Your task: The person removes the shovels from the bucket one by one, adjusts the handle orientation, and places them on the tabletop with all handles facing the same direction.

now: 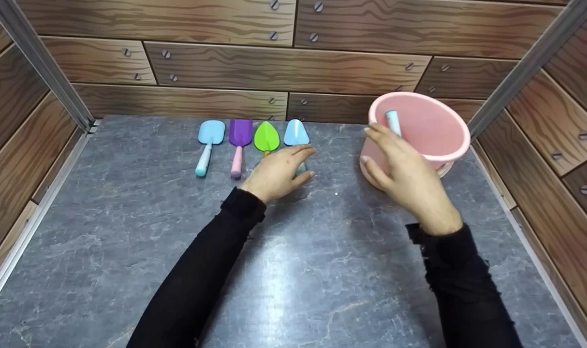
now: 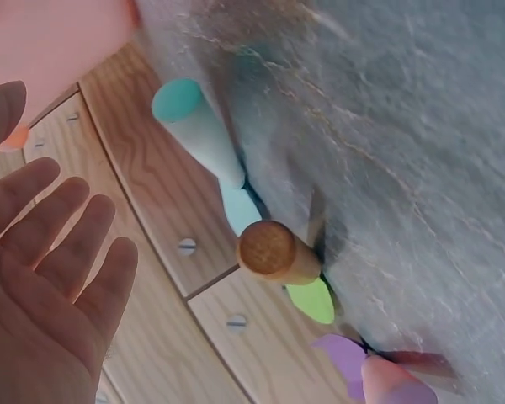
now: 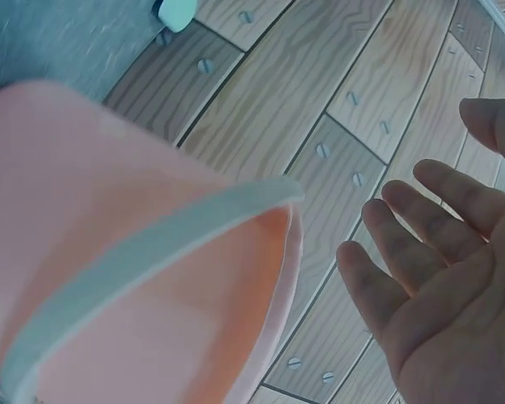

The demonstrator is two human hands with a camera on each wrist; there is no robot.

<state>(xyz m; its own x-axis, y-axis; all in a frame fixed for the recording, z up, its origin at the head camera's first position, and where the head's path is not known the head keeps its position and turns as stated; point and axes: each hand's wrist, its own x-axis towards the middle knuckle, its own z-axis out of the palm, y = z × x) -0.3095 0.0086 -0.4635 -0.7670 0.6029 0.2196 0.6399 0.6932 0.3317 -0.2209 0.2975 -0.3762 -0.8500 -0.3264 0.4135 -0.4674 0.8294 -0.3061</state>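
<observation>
My left hand [image 1: 276, 173] is above the handle of the rightmost toy shovel [image 1: 296, 131], which has a pale blue blade. Its fingers are loosely extended and hold nothing; in the left wrist view they stay apart from the teal-ended handle [image 2: 198, 139]. To its left lie a green shovel [image 1: 266, 136], a purple one [image 1: 240, 132] with a pink handle, and a light blue one [image 1: 211, 132]. Beside the pink bucket [image 1: 446, 130] hovers my right hand [image 1: 407, 176], fingers spread, holding nothing. A pale band [image 3: 151, 257] crosses the bucket's opening in the right wrist view.
A pale blue rod-like piece [image 1: 393, 123] shows at the bucket's mouth, partly behind the right hand. Wood-patterned panels [image 1: 284, 67] stand behind the grey marbled surface [image 1: 129, 227] and at both sides, with metal rails [image 1: 47, 63] at the corners.
</observation>
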